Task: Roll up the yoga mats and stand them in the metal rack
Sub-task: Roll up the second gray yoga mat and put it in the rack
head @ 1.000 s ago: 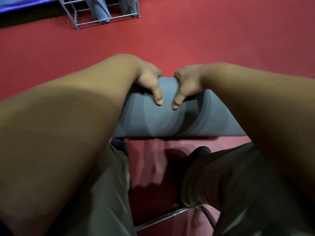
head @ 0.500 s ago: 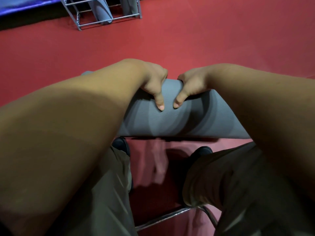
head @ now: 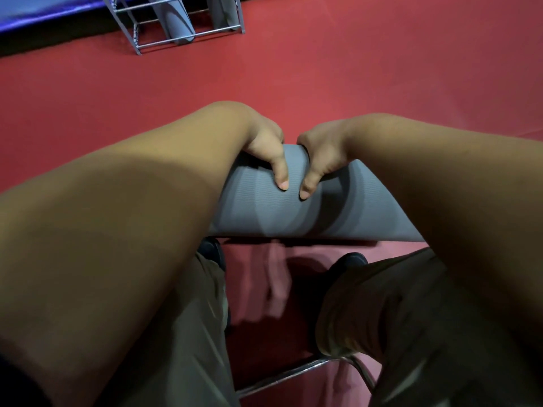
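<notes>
A grey yoga mat (head: 293,215), rolled into a thick cylinder, lies crosswise on the red floor just beyond my feet. My left hand (head: 269,151) and my right hand (head: 318,154) grip its top side by side, thumbs pointing down the near face and fingers curled over the far side, out of sight. My forearms hide both ends of the roll. The metal rack (head: 179,27) stands at the far top left, with two grey rolled mats (head: 176,16) upright in it.
Red carpet (head: 382,69) covers the floor between me and the rack. A blue mat (head: 44,10) lies at the far left edge. A chrome chair leg (head: 293,374) curves under my knees.
The roll and both hands have moved a little away from me, towards the rack. The grip looks the same.
</notes>
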Demonstrator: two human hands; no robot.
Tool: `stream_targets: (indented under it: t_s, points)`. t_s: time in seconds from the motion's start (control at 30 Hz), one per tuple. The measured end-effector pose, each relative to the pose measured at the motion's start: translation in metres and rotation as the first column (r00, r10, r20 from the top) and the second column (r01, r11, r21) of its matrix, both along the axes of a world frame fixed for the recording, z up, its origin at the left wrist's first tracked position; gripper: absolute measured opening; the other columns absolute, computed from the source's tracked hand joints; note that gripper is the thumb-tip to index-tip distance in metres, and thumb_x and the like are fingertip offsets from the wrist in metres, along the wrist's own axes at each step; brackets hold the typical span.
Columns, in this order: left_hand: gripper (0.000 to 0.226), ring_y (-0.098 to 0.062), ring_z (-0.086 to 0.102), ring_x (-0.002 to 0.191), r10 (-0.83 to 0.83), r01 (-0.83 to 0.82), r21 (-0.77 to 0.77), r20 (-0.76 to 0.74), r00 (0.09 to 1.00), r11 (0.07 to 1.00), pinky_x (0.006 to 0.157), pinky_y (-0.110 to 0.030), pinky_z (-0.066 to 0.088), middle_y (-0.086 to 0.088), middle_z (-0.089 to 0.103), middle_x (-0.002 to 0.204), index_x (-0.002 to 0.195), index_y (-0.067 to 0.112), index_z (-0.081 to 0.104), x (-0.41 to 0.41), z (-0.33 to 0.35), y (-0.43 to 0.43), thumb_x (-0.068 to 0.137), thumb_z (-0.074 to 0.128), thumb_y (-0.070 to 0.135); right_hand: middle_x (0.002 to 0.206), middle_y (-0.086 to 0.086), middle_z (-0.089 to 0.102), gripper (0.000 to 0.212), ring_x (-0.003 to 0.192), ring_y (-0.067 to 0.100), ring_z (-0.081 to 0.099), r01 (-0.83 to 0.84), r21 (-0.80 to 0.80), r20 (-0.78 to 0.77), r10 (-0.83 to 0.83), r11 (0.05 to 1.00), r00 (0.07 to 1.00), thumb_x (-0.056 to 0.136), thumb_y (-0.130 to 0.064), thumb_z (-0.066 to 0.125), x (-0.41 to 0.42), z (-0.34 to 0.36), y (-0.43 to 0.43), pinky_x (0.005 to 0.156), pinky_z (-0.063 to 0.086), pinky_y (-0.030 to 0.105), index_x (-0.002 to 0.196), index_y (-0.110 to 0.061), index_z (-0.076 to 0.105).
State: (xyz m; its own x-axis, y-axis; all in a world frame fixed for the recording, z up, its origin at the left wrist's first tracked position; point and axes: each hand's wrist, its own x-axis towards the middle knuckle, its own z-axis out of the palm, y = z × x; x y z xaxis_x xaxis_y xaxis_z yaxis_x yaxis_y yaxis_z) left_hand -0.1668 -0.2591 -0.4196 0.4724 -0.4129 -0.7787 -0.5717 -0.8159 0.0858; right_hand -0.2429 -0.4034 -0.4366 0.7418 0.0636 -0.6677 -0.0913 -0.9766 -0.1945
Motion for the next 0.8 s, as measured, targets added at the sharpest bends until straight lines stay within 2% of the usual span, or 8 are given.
stream_targets:
  t_s: [0.07, 0.17, 0.27, 0.37, 0.47, 0.57, 0.67, 0.8]
  points:
    - [0.078, -0.025, 0.075, 0.095, -0.031, 0.033, -0.041, 0.041, 0.999, 0.999, 0.089, -0.043, 0.063, 0.000, 0.076, 0.107, 0.119, 0.024, 0.068, -0.002, 0.000, -0.001, 0.057, 0.097, 0.060, 0.102, -0.004, 0.078, 0.088, 0.093, 0.021, 0.074, 0.022, 0.009, -0.007, -0.022, 1.000, 1.000, 0.039, -0.069, 0.098, -0.001, -0.001, -0.003, 0.095, 0.061, 0.041, 0.112, -0.026, 0.071]
    - [0.081, -0.023, 0.072, 0.098, -0.092, 0.101, -0.088, 0.095, 0.991, 0.991, 0.093, -0.045, 0.061, 0.003, 0.072, 0.110, 0.123, 0.026, 0.063, -0.005, 0.001, -0.005, 0.058, 0.098, 0.059, 0.102, -0.004, 0.079, 0.082, 0.094, 0.021, 0.075, 0.051, 0.029, -0.022, -0.050, 0.998, 0.998, 0.045, -0.066, 0.099, -0.001, -0.001, -0.006, 0.096, 0.061, 0.042, 0.112, -0.026, 0.074]
    - [0.103, -0.023, 0.066, 0.104, -0.160, 0.166, -0.048, 0.123, 0.979, 0.985, 0.097, -0.041, 0.058, 0.001, 0.064, 0.119, 0.131, 0.019, 0.054, -0.014, 0.000, -0.008, 0.051, 0.100, 0.064, 0.101, -0.003, 0.079, 0.074, 0.094, 0.021, 0.075, 0.073, 0.051, -0.016, -0.073, 0.996, 0.997, 0.050, -0.063, 0.099, -0.002, 0.001, -0.007, 0.096, 0.061, 0.040, 0.109, -0.025, 0.076]
    - [0.122, -0.028, 0.057, 0.103, -0.210, 0.223, -0.043, 0.206, 0.956, 0.974, 0.091, -0.039, 0.052, -0.005, 0.055, 0.123, 0.139, 0.014, 0.042, -0.023, -0.004, -0.010, 0.046, 0.101, 0.066, 0.102, -0.002, 0.079, 0.071, 0.094, 0.022, 0.075, 0.093, 0.058, -0.012, -0.093, 0.994, 0.996, 0.053, -0.060, 0.099, -0.004, 0.003, -0.007, 0.096, 0.060, 0.039, 0.109, -0.024, 0.076]
    - [0.106, -0.027, 0.064, 0.091, -0.180, 0.205, -0.090, 0.226, 0.957, 0.975, 0.081, -0.036, 0.055, 0.000, 0.062, 0.102, 0.124, 0.015, 0.051, -0.024, -0.003, -0.012, 0.045, 0.101, 0.065, 0.103, -0.002, 0.079, 0.070, 0.095, 0.022, 0.075, 0.109, 0.076, -0.029, -0.107, 0.991, 0.994, 0.054, -0.057, 0.100, -0.007, 0.003, -0.008, 0.097, 0.060, 0.040, 0.111, -0.024, 0.076]
    - [0.097, -0.025, 0.068, 0.085, -0.156, 0.178, -0.085, 0.214, 0.964, 0.980, 0.082, -0.041, 0.062, 0.000, 0.067, 0.095, 0.111, 0.017, 0.059, -0.021, -0.001, -0.011, 0.039, 0.098, 0.069, 0.106, -0.003, 0.079, 0.067, 0.097, 0.020, 0.075, 0.121, 0.117, -0.049, -0.116, 0.986, 0.992, 0.058, -0.052, 0.100, -0.008, 0.004, -0.010, 0.097, 0.060, 0.039, 0.114, -0.025, 0.073]
    - [0.095, -0.025, 0.074, 0.084, -0.121, 0.134, -0.062, 0.178, 0.977, 0.989, 0.083, -0.044, 0.065, 0.000, 0.076, 0.093, 0.104, 0.019, 0.071, -0.013, -0.002, -0.009, 0.031, 0.095, 0.074, 0.118, -0.004, 0.073, 0.079, 0.106, 0.021, 0.070, 0.101, 0.123, -0.018, -0.100, 0.987, 0.995, 0.062, -0.054, 0.098, -0.006, 0.006, -0.011, 0.101, 0.055, 0.038, 0.128, -0.026, 0.065]
    - [0.090, -0.026, 0.078, 0.082, -0.025, 0.031, -0.061, 0.096, 0.995, 0.998, 0.083, -0.047, 0.066, 0.001, 0.080, 0.092, 0.104, 0.022, 0.076, -0.003, -0.003, -0.003, 0.033, 0.096, 0.073, 0.133, -0.002, 0.063, 0.118, 0.121, 0.027, 0.062, 0.077, 0.057, -0.040, -0.075, 0.995, 0.996, 0.050, -0.060, 0.101, -0.005, 0.004, -0.014, 0.110, 0.051, 0.047, 0.150, -0.029, 0.046]
